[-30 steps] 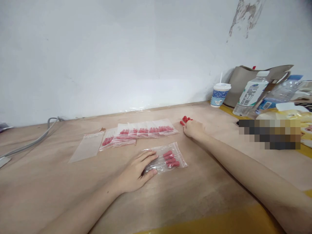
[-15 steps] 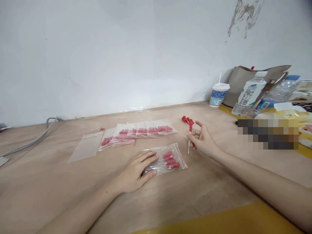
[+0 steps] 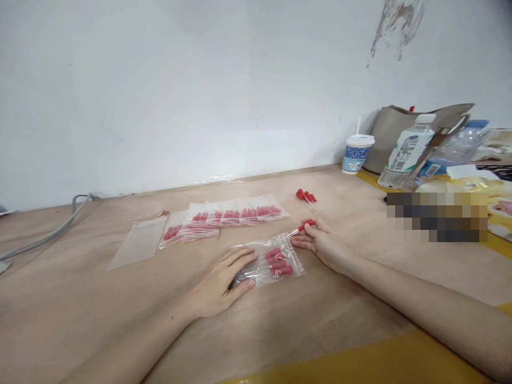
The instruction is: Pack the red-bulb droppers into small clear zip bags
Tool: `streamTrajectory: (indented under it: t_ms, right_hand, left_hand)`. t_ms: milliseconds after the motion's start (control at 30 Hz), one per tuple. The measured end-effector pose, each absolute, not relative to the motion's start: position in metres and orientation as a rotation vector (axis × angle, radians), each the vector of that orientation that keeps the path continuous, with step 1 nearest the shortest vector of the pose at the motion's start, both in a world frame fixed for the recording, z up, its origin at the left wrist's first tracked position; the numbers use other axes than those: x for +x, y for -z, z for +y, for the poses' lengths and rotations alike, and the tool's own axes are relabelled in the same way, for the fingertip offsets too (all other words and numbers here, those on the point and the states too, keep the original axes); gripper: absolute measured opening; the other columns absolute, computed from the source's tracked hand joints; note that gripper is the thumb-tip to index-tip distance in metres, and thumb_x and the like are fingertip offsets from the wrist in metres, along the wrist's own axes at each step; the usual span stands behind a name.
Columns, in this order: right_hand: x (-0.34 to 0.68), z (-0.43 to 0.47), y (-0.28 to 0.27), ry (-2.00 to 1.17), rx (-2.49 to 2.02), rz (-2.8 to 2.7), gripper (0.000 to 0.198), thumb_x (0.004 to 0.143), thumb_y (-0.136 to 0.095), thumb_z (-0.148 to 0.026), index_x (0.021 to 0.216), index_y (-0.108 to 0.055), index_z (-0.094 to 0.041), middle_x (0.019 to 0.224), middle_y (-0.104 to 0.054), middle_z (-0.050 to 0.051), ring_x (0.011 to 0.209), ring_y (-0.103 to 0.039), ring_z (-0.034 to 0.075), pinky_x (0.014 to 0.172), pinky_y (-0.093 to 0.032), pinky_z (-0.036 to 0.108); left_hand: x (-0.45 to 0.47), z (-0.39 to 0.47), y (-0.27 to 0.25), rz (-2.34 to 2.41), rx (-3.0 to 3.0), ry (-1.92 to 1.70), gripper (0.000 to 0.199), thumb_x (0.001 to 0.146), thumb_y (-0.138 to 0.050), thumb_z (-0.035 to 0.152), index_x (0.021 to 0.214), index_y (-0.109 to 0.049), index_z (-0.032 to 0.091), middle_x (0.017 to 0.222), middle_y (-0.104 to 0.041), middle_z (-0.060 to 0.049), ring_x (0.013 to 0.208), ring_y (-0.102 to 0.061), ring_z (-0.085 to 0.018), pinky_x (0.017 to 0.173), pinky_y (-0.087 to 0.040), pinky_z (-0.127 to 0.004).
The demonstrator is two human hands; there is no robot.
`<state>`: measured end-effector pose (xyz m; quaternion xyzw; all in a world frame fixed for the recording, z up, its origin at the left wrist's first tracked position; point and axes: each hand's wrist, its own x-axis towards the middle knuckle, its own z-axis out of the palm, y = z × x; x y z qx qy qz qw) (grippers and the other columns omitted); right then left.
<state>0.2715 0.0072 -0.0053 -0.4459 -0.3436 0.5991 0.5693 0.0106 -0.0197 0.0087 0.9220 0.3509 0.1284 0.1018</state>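
My left hand [image 3: 224, 280] lies flat with its fingers stretched over the left end of a clear zip bag [image 3: 296, 265]. Inside that bag are several red-bulbed droppers [image 3: 278, 262], their thin stems running to the left under my fingers. In a pinch by its red bulb, my right hand [image 3: 320, 242] holds another dropper [image 3: 306, 225]. The stem points left and down at the bag's right end, where the zip is; whether the tip is inside the mouth I cannot tell. Behind my right hand lies a small group of loose droppers [image 3: 307, 195].
A row of overlapping filled zip bags [image 3: 240, 210] lies behind, with a flat empty bag [image 3: 140, 240] to its left. At the right stand a paper cup [image 3: 357, 154], a water bottle [image 3: 408, 152] and a grey bag [image 3: 386, 133]. A grey cable [image 3: 60, 228] crosses the left side.
My right hand has moved left and nearer with the dropper, which has turned from upright to slanting at the bag's end. My left hand stays on the bag.
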Motion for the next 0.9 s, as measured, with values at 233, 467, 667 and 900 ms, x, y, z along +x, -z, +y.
streamTrajectory:
  t_ms: [233,467,667,900]
  right_hand:
    - [0.288,0.011,0.007,-1.579,-1.033,-1.253,0.024,0.064,-0.071,-0.027,0.079,-0.057,-0.015,0.064,-0.059,-0.002,0.054,-0.054,0.005,0.053,-0.043,0.019]
    - [0.291,0.019,0.001,-1.671,-1.085,-1.65,0.04,0.064,-0.071,-0.039,0.091,-0.06,-0.013,0.055,-0.057,-0.005,0.045,-0.05,0.005,0.043,-0.039,0.017]
    - [0.269,0.021,0.0,-1.49,-1.184,-1.631,0.032,0.066,-0.068,-0.039,0.089,-0.067,-0.017,0.051,-0.057,-0.006,0.036,-0.042,0.003,0.035,-0.035,0.015]
    - [0.252,0.016,-0.001,-1.299,-1.389,-1.36,0.025,0.051,-0.079,-0.03,0.061,-0.061,-0.015,0.046,-0.057,-0.003,0.033,-0.042,0.005,0.03,-0.031,0.017]
  left_hand:
    - [0.01,-0.021,-0.009,1.073,2.686,-0.378,0.053,0.091,-0.042,0.038,0.14,-0.023,0.026,0.143,-0.032,-0.005,0.129,-0.031,-0.024,0.105,-0.031,-0.043]
    - [0.011,-0.021,-0.01,1.085,2.667,-0.363,0.054,0.091,-0.042,0.038,0.14,-0.022,0.026,0.144,-0.03,-0.005,0.13,-0.03,-0.025,0.105,-0.031,-0.043]
    - [0.01,-0.022,-0.01,1.076,2.675,-0.365,0.054,0.092,-0.041,0.037,0.14,-0.021,0.027,0.145,-0.027,-0.004,0.13,-0.029,-0.025,0.105,-0.03,-0.043]
    - [0.01,-0.022,-0.009,1.086,2.678,-0.353,0.053,0.092,-0.041,0.038,0.14,-0.022,0.028,0.145,-0.028,-0.004,0.131,-0.029,-0.024,0.105,-0.031,-0.042]
